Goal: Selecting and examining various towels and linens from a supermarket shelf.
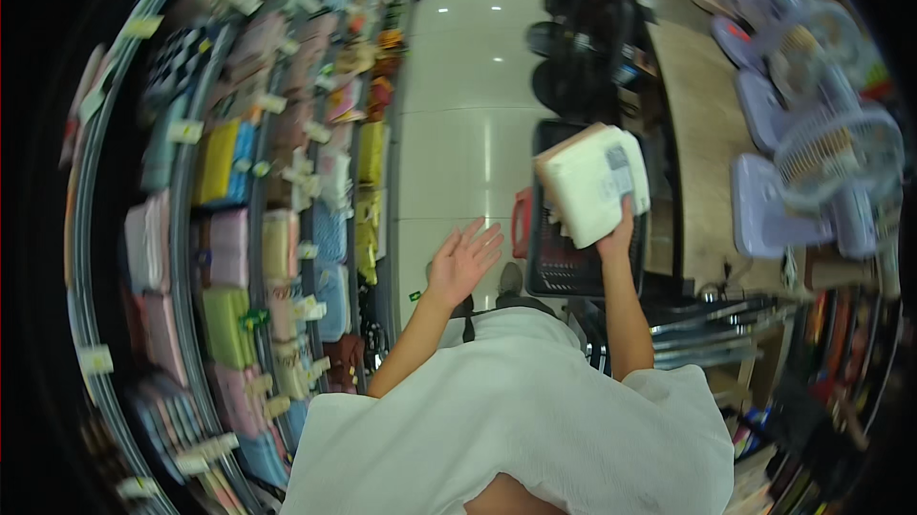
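Note:
My right hand (617,234) grips a stack of folded pale cloths, perhaps towels (584,182), by its lower right edge. A label with writing shows on the top cloth, and a brownish layer shows along the stack's upper left side. Beneath the stack is a black plastic basket (559,282) with a slotted bottom, partly covered by the cloths. Whether the stack touches the basket cannot be made out. My left hand (466,268) is held over the tiled floor with the palm up, fingers spread, and nothing in it.
Shelving (261,228) with folded textiles and price tags runs along my left. Glossy floor tiles (458,157) form the aisle ahead. Purple desk fans (824,149) stand on a wooden counter (706,157) at right. Something red (521,222) sits beside the basket. Black goods (580,35) stand farther ahead.

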The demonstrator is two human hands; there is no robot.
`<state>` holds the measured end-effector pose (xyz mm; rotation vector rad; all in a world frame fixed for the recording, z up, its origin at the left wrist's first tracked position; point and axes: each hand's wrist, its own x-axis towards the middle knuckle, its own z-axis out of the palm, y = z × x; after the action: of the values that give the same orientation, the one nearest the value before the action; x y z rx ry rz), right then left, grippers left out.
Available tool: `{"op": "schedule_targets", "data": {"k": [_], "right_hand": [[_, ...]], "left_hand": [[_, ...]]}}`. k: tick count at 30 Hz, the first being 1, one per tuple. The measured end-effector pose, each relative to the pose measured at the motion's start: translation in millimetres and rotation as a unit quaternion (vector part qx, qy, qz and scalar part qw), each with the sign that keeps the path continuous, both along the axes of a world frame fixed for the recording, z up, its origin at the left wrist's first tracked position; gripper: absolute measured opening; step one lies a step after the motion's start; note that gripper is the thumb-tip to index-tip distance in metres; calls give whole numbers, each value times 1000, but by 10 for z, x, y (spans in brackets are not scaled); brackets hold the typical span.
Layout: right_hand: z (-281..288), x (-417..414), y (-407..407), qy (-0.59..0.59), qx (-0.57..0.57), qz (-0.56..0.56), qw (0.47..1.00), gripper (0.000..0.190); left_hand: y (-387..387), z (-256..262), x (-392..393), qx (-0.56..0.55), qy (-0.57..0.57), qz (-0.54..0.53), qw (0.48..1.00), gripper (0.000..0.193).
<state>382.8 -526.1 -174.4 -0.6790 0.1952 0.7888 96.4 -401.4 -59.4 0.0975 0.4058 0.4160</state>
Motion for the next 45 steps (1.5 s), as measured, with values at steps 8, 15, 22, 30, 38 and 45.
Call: {"op": "schedule_targets", "data": {"k": [8,15,22,30,38,45], "right_hand": [[-862,-238,66,-93,-338,156,923,58],[23,-1715,886,-250,-245,424,836,52],[1762,-3268,1758,-523,37,523,672,53],[3655,-5763,2047,-817,368,233,379,72],[4177,-6937,2193,-898,399,83,166,73],[4303,-7013,2278,-894,399,160,129,67]], "left_hand": [[-166,-362,-1034,-12,112,153,982,46],[-362,-359,-1549,-12,86,227,970,47],[-228,20,-2378,121,99,234,959,47],[-354,481,-3614,166,30,380,910,49],[-605,660,-4365,205,28,475,855,47],[-527,720,-4496,153,-79,494,852,45]]}}
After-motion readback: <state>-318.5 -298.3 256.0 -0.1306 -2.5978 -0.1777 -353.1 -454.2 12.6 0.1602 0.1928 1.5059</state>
